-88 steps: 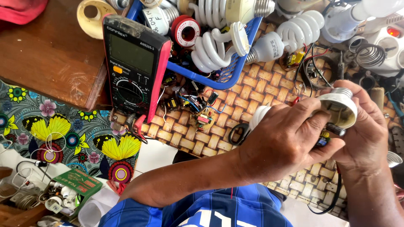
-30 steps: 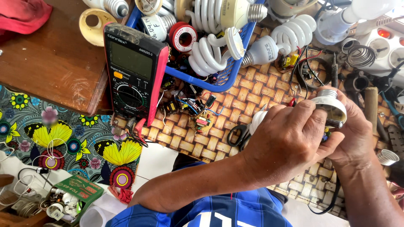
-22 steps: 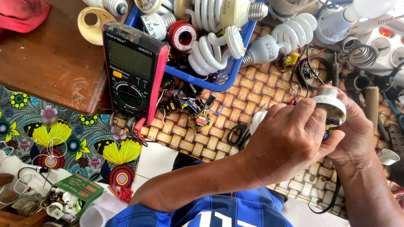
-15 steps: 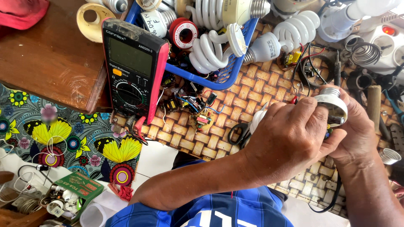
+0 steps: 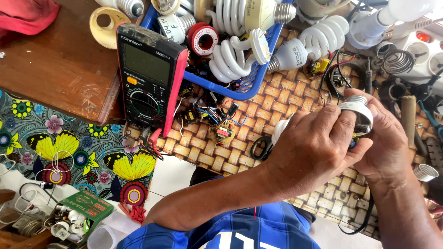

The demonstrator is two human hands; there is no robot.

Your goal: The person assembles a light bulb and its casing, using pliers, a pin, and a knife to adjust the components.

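Note:
My left hand [image 5: 316,147] and my right hand [image 5: 385,143] meet over the woven mat [image 5: 258,138] and together grip a white lamp base [image 5: 357,110] with a metal screw cap on top. The left hand's fingers wrap the front of the base. Behind it the right hand cups the base, thumb near the cap. A white part of the lamp [image 5: 279,131] sticks out to the left of my left hand. The inside of the base is hidden by my fingers.
A black and red multimeter [image 5: 150,78] leans at the left by a wooden table [image 5: 55,64]. A blue basket [image 5: 240,85] holds spiral lamps [image 5: 233,55]. Loose circuit boards and wires [image 5: 214,120] lie on the mat. A white power strip [image 5: 422,46] is top right, a green box [image 5: 87,207] bottom left.
Both hands have kept hold of the lamp base and shifted it slightly up and to the left; the fingers have closed more tightly over it.

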